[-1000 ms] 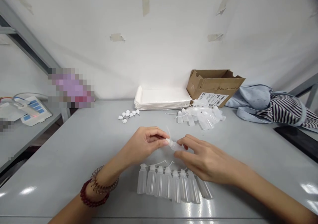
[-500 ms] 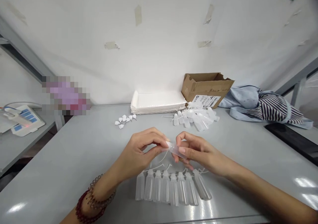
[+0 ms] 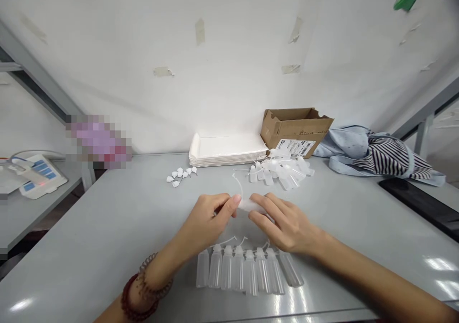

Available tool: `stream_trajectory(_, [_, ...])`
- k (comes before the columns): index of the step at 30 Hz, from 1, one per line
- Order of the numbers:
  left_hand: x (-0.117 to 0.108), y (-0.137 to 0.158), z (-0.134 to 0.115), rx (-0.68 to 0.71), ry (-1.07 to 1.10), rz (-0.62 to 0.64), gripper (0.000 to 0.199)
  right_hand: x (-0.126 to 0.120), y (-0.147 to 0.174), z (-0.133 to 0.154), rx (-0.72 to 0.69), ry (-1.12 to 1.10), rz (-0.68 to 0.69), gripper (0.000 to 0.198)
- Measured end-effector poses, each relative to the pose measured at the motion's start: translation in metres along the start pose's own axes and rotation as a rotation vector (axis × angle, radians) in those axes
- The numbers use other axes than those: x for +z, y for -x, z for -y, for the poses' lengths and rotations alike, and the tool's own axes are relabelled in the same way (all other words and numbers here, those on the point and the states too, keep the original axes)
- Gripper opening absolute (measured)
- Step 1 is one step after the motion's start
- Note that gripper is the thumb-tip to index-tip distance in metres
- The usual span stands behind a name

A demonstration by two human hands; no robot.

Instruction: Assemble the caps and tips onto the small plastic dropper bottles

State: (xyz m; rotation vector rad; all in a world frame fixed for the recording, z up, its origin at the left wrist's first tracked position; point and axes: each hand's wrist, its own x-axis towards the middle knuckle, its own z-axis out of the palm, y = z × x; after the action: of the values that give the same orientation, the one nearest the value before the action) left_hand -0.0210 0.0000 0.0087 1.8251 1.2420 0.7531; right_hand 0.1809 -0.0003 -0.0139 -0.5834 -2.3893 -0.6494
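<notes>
A small translucent plastic bottle (image 3: pixel 250 205) lies sideways between my hands, above the table. At its neck end, my left hand (image 3: pixel 211 215) is closed in a pinch, thumb on top. The fingers of my right hand (image 3: pixel 289 222) wrap over the body from above and hide most of it. A thin white strap (image 3: pixel 239 185) sticks up and away from the neck. Nearer to me, a row of several similar bottles (image 3: pixel 239 268) lies on the table, their necks pointing away and thin straps around them. The cap end inside my left fingers is hidden.
Small white pointed caps (image 3: pixel 180 173) lie at the back left of the grey table (image 3: pixel 136 208). Behind are stacked white trays (image 3: pixel 229 148), a pile of more bottles (image 3: pixel 283 170) and a cardboard box (image 3: pixel 297 127). A cloth bag (image 3: pixel 380 153) and a black phone-like object (image 3: pixel 419 203) lie right.
The right hand has turned over so its fingers now cover the bottle from above. The bottle has rolled, and its strap now points up and away instead of down.
</notes>
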Motion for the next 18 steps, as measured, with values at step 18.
stream_trajectory(18, [0.0,-0.001,0.006,0.123,-0.06,-0.017,0.032,-0.003,-0.004,0.007,0.535,-0.698,0.136,0.01])
